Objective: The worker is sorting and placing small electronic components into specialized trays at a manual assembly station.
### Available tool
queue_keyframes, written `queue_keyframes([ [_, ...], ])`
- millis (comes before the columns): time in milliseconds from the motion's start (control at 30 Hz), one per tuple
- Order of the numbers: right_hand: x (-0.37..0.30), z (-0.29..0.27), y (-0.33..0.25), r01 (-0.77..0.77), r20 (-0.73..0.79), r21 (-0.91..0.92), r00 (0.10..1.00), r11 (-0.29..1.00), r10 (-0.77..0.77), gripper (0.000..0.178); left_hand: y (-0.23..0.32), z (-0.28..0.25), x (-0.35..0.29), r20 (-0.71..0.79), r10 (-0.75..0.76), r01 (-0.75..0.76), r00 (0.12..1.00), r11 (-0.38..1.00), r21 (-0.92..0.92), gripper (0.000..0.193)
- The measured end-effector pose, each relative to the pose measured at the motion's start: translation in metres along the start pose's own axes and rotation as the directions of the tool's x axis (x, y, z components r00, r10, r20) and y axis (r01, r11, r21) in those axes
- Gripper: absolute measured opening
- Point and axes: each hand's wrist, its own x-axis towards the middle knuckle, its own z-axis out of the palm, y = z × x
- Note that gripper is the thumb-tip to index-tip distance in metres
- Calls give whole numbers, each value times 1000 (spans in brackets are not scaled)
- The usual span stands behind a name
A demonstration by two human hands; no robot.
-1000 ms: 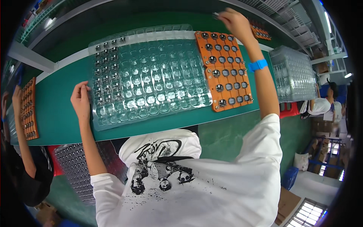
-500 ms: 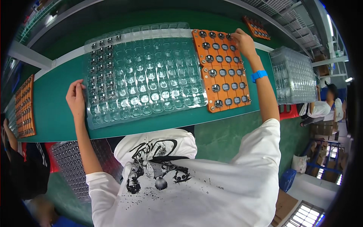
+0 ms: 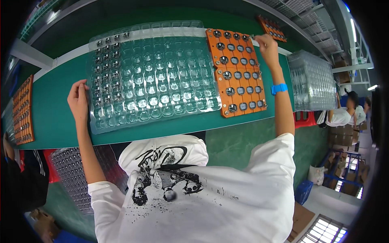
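Observation:
A clear plastic tray (image 3: pixel 154 81) of moulded pockets lies on the green table, with small black-and-silver electronic parts (image 3: pixel 106 75) in its left columns. Curled beside the tray's left edge is my left hand (image 3: pixel 78 98); its fingers are closed and their inner side is hidden. Against the tray's right side lie orange fixture plates (image 3: pixel 242 83), carrying rows of small square parts; darker parts fill the left column and far row. My right hand (image 3: pixel 268 45) is just off their far right corner, fingers pinched. What it holds, if anything, is too small to name.
Stacked clear trays (image 3: pixel 312 81) stand at the table's right end. Another orange plate (image 3: pixel 272 29) lies beyond the far edge, and more orange plates (image 3: pixel 24 111) sit at far left. A filled tray (image 3: pixel 73 178) is below the near edge. Other people are at both sides.
My right hand has moved rightward, off the far right corner part of the orange plates. My left hand stays by the tray's left edge. The whole view has shifted slightly.

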Motion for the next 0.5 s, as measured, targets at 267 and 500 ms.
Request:
queue_keyframes([
  [267, -34, 2, -18, 36, 142, -175, 990, 984, -11, 17, -9, -1, 2, 7, 41, -41, 999, 999, 6, 19],
  [500, -23, -4, -15, 16, 287, -154, 957, 988, 29, 12, -6, 0, -1, 10, -17, 18, 1000, 1000, -26, 19],
])
